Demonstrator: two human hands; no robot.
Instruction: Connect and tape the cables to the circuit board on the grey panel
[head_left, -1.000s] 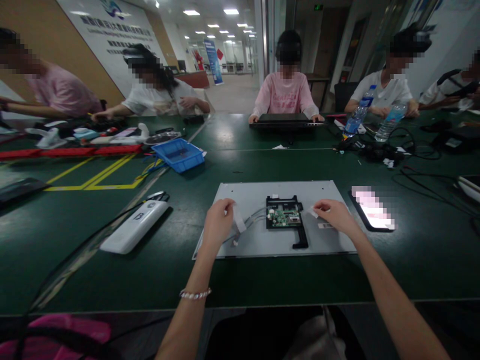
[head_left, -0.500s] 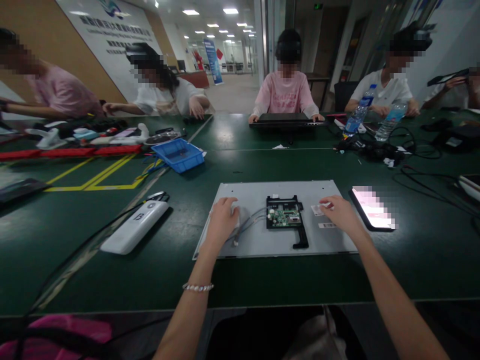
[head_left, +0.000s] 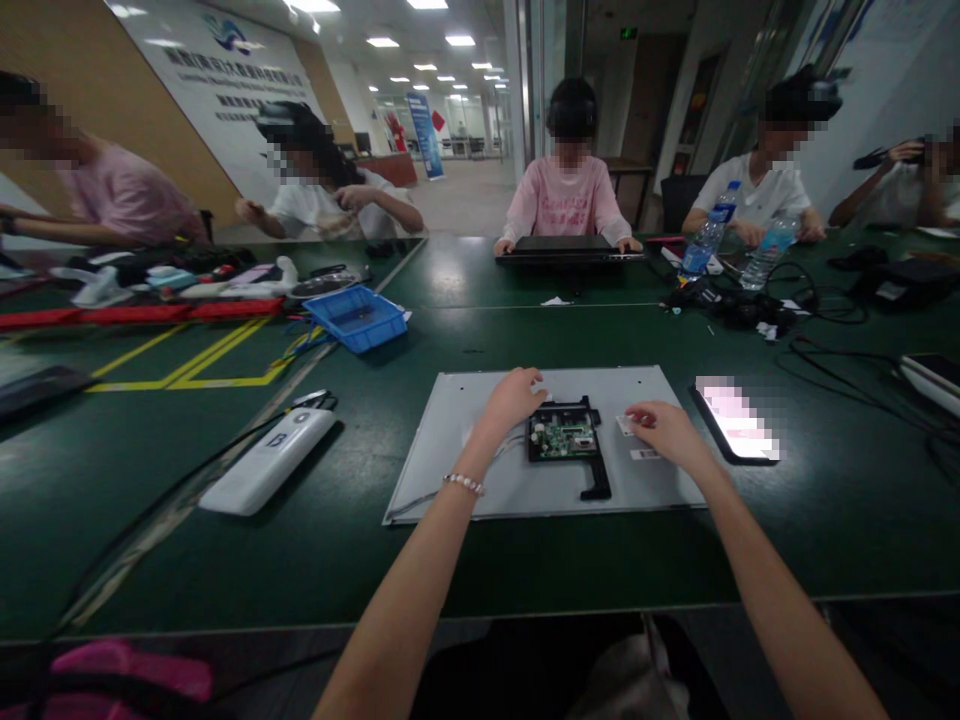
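A flat grey panel [head_left: 450,420], like the back of a display, lies on the table in front of me. On its middle sits a black bracket [head_left: 597,480] with a green circuit board [head_left: 562,437] in it. My left hand [head_left: 514,398] is at the bracket's upper left corner, fingers apart and bent; contact is unclear. Thin grey wires [head_left: 511,443] run from the board's left side, partly hidden by my left forearm. Over the panel's right part, beside the white labels [head_left: 643,454], hovers my right hand [head_left: 666,432], fingers loosely curled with a gap, holding nothing visible.
A phone [head_left: 739,425] lies right of the panel, a white power bank [head_left: 270,455] with a cable to its left. Farther back are a blue tray [head_left: 356,320], water bottles [head_left: 709,235] and black cables [head_left: 742,300]. Several people sit around the table.
My left hand has moved right, from the panel's left part to the bracket's upper corner. My right hand has stayed nearly in place. The wires now lie partly behind my left arm.
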